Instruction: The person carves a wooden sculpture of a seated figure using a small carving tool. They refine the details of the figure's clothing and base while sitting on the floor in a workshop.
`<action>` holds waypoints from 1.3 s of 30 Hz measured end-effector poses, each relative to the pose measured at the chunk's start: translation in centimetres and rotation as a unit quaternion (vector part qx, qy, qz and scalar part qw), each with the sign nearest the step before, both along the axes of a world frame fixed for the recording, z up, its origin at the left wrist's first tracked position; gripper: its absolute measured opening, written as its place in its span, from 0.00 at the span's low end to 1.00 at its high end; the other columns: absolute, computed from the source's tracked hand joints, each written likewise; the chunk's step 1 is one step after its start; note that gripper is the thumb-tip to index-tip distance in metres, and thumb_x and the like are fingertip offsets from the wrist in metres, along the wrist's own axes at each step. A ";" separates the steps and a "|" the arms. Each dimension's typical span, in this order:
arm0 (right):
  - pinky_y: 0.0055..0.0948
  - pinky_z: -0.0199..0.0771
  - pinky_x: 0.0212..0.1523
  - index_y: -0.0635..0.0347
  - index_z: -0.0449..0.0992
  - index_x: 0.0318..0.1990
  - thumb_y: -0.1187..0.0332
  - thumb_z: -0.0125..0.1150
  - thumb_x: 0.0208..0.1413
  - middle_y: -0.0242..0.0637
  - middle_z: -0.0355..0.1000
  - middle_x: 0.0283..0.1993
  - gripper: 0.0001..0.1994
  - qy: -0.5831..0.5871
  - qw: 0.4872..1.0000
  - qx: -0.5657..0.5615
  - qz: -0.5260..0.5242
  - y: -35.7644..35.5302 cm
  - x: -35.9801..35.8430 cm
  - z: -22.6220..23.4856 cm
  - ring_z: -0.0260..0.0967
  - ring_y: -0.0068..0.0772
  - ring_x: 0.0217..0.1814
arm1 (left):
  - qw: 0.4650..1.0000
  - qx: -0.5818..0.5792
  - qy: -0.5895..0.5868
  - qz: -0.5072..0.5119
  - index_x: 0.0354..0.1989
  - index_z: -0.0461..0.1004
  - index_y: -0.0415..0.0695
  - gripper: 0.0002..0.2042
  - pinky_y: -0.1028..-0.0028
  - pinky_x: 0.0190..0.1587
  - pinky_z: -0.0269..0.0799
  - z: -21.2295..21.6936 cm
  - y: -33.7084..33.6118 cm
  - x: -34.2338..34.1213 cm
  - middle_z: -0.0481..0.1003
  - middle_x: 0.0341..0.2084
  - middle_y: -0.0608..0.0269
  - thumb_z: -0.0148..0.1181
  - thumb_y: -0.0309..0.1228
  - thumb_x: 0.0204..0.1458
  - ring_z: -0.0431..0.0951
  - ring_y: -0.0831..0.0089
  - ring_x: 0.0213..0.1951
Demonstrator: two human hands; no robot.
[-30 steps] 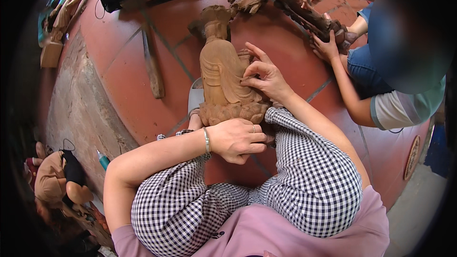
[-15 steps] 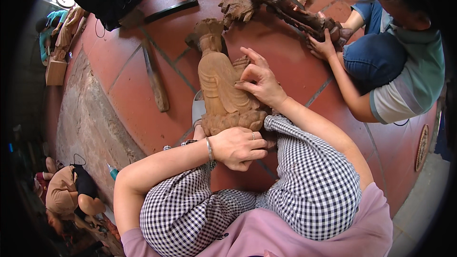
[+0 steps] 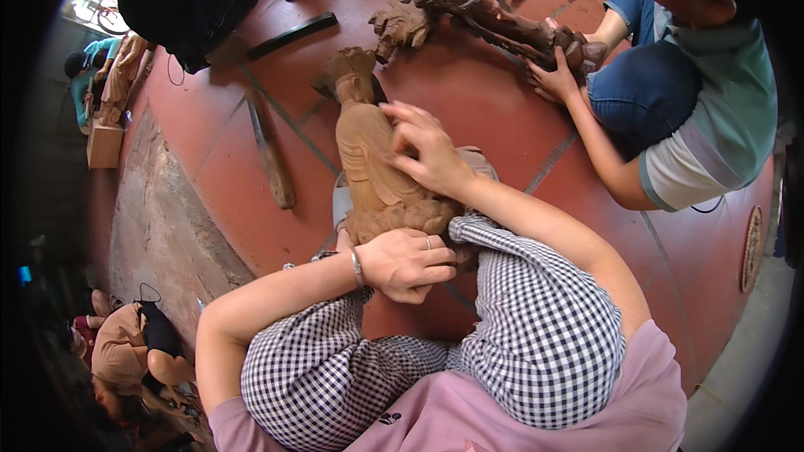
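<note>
A carved wooden statue (image 3: 360,151) of a robed figure leans away from me in front of my knees, its broad base nearest me. My left hand (image 3: 406,266) is curled over the lower end of the base, with a ring and a bracelet showing. My right hand (image 3: 429,155) is at the right side of the robe, thumb and index finger pinched against the wood, the other fingers bent and raised. Anything small between those fingertips is too hard to make out. The statue's right side is partly hidden behind this hand.
On the red tiled floor (image 3: 502,117) to the left lies a wooden-handled tool (image 3: 272,155), with a dark bar (image 3: 293,36) beyond it. At the right, a co-worker (image 3: 703,134) works on a dark root-like carving (image 3: 511,21). Another person (image 3: 201,0) crouches at the upper left.
My right hand has moved a little up and left along the robe, its fingers closer to the wood. My left hand stays on the base. The view has shifted slightly.
</note>
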State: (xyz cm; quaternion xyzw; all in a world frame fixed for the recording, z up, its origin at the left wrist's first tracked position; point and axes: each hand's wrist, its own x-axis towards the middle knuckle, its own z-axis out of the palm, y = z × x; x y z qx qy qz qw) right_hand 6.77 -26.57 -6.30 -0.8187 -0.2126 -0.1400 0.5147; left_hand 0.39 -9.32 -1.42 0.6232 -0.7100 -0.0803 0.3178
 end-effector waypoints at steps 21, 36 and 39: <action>0.48 0.57 0.68 0.59 0.71 0.28 0.67 0.72 0.48 0.44 0.67 0.68 0.12 0.001 0.992 -0.087 -0.091 2.4 3.6 2.1 0.57 0.51 0.74 | 0.999 0.018 0.022 -0.030 0.41 0.74 0.43 0.18 0.65 0.38 0.77 -0.9 0.0 0.2 0.76 0.47 0.54 0.63 0.34 0.40 0.76 0.62 0.41; 0.48 0.60 0.65 0.58 0.72 0.25 0.69 0.74 0.43 0.41 0.72 0.63 0.12 -0.025 0.995 -0.053 -0.086 3.0 2.7 1.4 0.61 0.51 0.71 | 0.999 0.030 0.017 -0.018 0.43 0.74 0.43 0.19 0.66 0.39 0.77 -0.9 1.0 -0.1 0.76 0.50 0.56 0.64 0.36 0.40 0.75 0.63 0.43; 0.47 0.60 0.65 0.58 0.73 0.24 0.68 0.75 0.43 0.40 0.73 0.62 0.12 0.007 0.998 -0.052 -0.044 1.0 -0.4 0.9 0.62 0.50 0.71 | 0.999 0.014 0.032 -0.012 0.43 0.74 0.44 0.19 0.66 0.38 0.77 -1.4 0.9 -0.3 0.76 0.48 0.55 0.64 0.35 0.40 0.75 0.63 0.43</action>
